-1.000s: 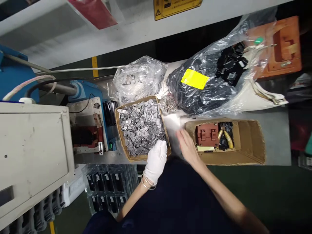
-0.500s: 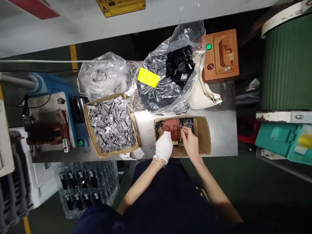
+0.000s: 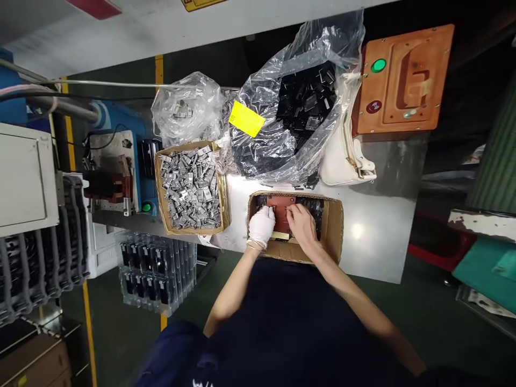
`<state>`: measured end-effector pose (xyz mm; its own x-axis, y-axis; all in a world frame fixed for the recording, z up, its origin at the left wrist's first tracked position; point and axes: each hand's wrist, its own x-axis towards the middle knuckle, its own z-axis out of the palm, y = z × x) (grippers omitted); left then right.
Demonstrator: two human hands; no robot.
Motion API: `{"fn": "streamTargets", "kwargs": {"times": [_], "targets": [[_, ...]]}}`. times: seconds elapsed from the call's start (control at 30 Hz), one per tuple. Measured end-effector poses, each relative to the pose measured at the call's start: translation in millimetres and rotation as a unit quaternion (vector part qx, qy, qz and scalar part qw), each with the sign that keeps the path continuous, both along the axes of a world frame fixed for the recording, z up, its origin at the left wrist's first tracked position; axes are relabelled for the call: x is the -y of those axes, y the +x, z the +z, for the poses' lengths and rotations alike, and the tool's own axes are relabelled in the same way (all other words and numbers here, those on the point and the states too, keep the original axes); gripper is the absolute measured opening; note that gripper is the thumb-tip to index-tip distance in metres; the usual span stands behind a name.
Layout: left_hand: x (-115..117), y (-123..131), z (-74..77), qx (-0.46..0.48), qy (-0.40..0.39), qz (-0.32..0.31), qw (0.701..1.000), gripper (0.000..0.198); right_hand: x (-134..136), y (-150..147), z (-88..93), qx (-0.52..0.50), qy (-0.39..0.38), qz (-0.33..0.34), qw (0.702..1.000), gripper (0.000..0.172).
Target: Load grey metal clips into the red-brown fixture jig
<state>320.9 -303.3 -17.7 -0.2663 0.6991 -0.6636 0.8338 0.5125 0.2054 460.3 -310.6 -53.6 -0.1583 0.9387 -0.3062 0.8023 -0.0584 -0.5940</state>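
My left hand [image 3: 261, 227], in a white glove, rests with curled fingers on a red-brown fixture block [image 3: 279, 207] inside a small cardboard box [image 3: 332, 226]. My bare right hand [image 3: 301, 223] lies over the same block, fingers bent and pressed onto its top. Whether either hand grips a small part is hidden. Black parts fill the far corner of that box. To the left stands a second cardboard box [image 3: 224, 200] heaped with small grey metal clips [image 3: 191, 186].
Behind the boxes lie a clear bag of black plastic parts [image 3: 300, 105] with a yellow label, a smaller clear bag of metal pieces [image 3: 185, 110], and a white handbag [image 3: 346, 158]. An orange panel with a green button [image 3: 401, 80] stands far right. A blue machine [image 3: 116, 161] stands left.
My left hand left the box of metal clips and went to the small box; both hands now sit on the red-brown block. The view shifted and pulled back.
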Motion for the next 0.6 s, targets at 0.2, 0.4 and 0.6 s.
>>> {"fn": "streamTargets", "kwargs": {"times": [0.2, 0.4, 0.6], "targets": [[-4.3, 3.8, 3.2, 0.022, -0.004, 0.033, 0.999, 0.028, -8.2, -3.6, 11.4, 0.035, -0.034, 0.041, 0.998, 0.028], [-13.8, -0.2, -6.2, 0.093, -0.012, 0.109, 0.99, 0.026, -22.8, -6.4, 12.0, 0.035, -0.084, 0.048, 0.995, 0.028], [-11.6, -6.8, -21.6, 0.222, -0.065, 0.253, 0.939, 0.04, -37.4, 2.1, -1.5, 0.013, -0.154, -0.013, 0.988, 0.005]]}}
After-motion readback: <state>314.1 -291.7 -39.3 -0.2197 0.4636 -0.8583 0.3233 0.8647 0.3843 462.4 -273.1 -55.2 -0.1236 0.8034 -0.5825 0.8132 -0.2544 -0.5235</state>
